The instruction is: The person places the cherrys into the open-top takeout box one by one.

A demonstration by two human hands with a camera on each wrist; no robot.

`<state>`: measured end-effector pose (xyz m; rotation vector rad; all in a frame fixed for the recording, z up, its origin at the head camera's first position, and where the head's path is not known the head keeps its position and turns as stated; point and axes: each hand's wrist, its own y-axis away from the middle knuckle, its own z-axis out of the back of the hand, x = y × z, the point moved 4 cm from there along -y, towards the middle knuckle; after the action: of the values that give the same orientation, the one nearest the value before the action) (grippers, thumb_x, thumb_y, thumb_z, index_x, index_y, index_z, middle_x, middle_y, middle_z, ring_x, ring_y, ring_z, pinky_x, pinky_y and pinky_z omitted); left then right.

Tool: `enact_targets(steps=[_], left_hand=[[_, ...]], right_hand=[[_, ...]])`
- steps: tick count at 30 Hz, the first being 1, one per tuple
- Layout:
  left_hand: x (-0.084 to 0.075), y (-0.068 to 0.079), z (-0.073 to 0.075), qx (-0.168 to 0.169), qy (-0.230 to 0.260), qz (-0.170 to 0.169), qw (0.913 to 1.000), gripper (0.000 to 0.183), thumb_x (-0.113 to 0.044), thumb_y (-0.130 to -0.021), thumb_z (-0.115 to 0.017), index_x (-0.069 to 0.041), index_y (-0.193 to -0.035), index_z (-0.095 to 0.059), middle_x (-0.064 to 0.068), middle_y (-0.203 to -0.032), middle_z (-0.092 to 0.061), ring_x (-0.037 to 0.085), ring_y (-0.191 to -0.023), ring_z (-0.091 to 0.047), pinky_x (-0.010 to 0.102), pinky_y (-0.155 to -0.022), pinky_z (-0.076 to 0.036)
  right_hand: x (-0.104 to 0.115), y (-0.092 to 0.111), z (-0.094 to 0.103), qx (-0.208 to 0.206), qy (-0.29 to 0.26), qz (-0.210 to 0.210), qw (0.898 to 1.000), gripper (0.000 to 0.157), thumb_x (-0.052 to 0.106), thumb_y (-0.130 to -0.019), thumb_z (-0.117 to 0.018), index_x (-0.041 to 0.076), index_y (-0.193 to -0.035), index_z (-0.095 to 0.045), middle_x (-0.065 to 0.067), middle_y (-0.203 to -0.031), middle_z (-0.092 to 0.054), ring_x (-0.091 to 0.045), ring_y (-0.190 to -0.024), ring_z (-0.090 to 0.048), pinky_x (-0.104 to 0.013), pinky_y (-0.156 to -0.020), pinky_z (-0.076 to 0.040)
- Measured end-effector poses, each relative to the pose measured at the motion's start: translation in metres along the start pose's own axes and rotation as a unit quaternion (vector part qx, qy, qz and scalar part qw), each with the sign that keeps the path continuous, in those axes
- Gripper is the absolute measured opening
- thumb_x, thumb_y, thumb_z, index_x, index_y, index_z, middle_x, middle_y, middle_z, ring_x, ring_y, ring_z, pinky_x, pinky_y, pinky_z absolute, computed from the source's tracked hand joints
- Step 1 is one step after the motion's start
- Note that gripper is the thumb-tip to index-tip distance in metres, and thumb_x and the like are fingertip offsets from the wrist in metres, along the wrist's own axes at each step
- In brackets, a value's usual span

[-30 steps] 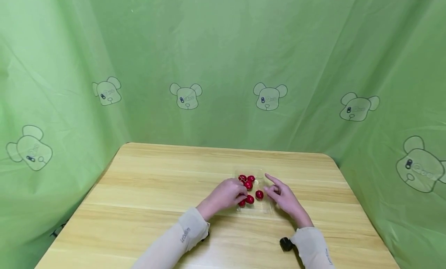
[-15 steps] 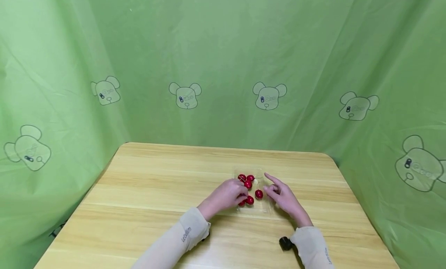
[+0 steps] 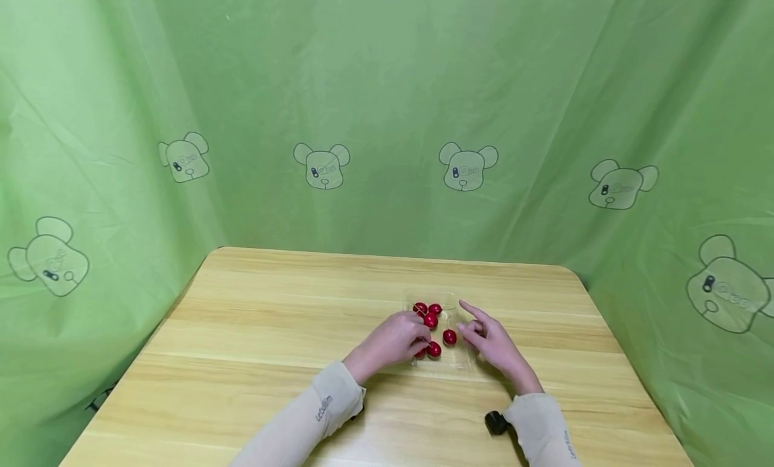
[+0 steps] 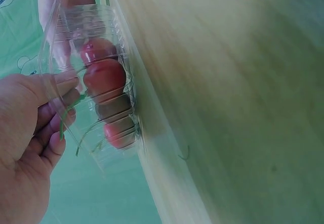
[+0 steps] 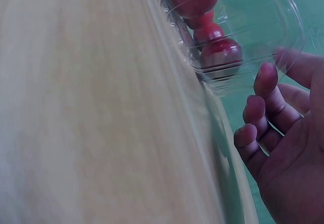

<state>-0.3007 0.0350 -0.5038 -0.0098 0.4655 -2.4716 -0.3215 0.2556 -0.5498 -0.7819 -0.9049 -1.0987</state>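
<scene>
A clear plastic box [image 3: 456, 365] with several red cherries [image 3: 431, 320] in it lies on the wooden table. My left hand [image 3: 393, 339] reaches over its left side, thumb and forefinger tips pinching a thin green stem [image 4: 76, 101] of a cherry in the left wrist view. Close by the fingertips sits another cherry [image 3: 433, 349]; one more beneath them is partly hidden. At the box's right side is my right hand [image 3: 492, 346], its forefinger extended towards the far corner and its fingertips touching the rim. A lone cherry [image 3: 449, 337] lies near it inside the box.
The wooden table [image 3: 290, 306] spreads around the box. Green cloth [image 3: 387, 84] printed with cartoon bear heads hangs behind and at both sides. A small black device [image 3: 496, 423] is at the right cuff.
The cherry by my left fingertips has shifted very slightly nearer, its stem now showing. Both hands and the box otherwise stay where they were.
</scene>
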Motion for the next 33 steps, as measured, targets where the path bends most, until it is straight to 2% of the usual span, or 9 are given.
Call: enact_targets(steps=[6,15,23,33], left_hand=[[0.0,0.002,0.001,-0.003,0.003,0.002,1.0,0.006,-0.019,-0.094,-0.078,-0.018,-0.099,-0.081,-0.006,-0.1,-0.077,0.007,-0.095,-0.07,0.024,-0.096,-0.054],[0.002,0.009,0.003,-0.022,0.001,-0.003,0.9997,0.005,-0.019,-0.091,-0.08,-0.02,-0.096,-0.08,-0.008,-0.096,-0.076,0.006,-0.091,-0.067,0.024,-0.095,-0.054],[0.003,0.011,0.005,-0.026,0.001,-0.011,0.9996,0.005,-0.018,-0.09,-0.081,-0.018,-0.095,-0.08,-0.008,-0.095,-0.075,0.008,-0.09,-0.066,0.026,-0.095,-0.054],[0.008,0.018,0.013,-0.04,0.019,0.007,0.999,0.009,-0.017,-0.089,-0.082,-0.019,-0.098,-0.08,-0.008,-0.098,-0.077,0.007,-0.094,-0.069,0.026,-0.1,-0.053]], right_hand=[[-0.001,0.0,0.0,-0.001,0.004,0.001,1.0,0.062,0.018,-0.105,-0.062,0.001,-0.159,-0.036,-0.019,-0.083,-0.067,-0.01,-0.065,-0.053,-0.024,-0.061,-0.049],[0.001,0.001,-0.001,0.001,0.002,-0.004,1.0,0.064,0.018,-0.105,-0.063,0.002,-0.159,-0.034,-0.021,-0.085,-0.066,-0.012,-0.065,-0.053,-0.025,-0.059,-0.048],[0.001,0.002,-0.001,0.005,-0.004,-0.007,1.0,0.064,0.02,-0.105,-0.062,0.003,-0.16,-0.034,-0.022,-0.084,-0.065,-0.013,-0.064,-0.052,-0.025,-0.055,-0.047],[0.002,0.001,0.0,0.002,0.002,0.006,1.0,0.064,0.018,-0.104,-0.063,0.001,-0.159,-0.034,-0.021,-0.084,-0.066,-0.013,-0.066,-0.054,-0.026,-0.062,-0.049]])
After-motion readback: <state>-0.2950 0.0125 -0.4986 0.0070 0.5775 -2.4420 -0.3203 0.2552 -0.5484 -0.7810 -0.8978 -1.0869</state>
